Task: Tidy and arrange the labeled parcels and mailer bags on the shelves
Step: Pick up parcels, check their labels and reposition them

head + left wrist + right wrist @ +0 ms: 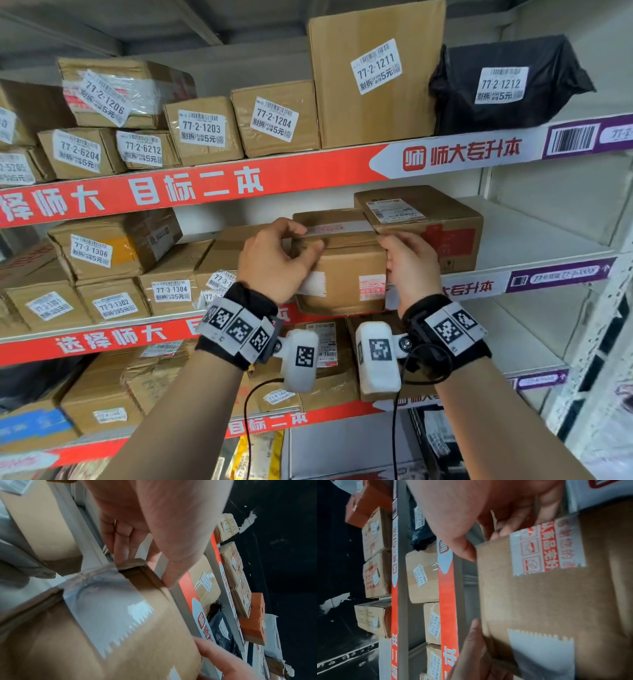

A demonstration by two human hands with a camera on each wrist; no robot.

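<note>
I hold a small brown cardboard box (346,270) with white tape ends in front of the middle shelf. My left hand (274,260) grips its left upper corner, thumb on the front face and fingers over the top. My right hand (411,263) grips its right side. In the left wrist view the box (120,635) fills the lower frame and my left hand (137,555) pinches its far corner. The right wrist view has the box (556,595), with red printed tape, held by my right hand (479,545).
A larger box (428,219) with a shipping label sits just behind on the middle shelf (534,236), which is bare to the right. Labeled boxes (202,130) and a black mailer bag (507,85) line the top shelf. More parcels (168,287) crowd the left side.
</note>
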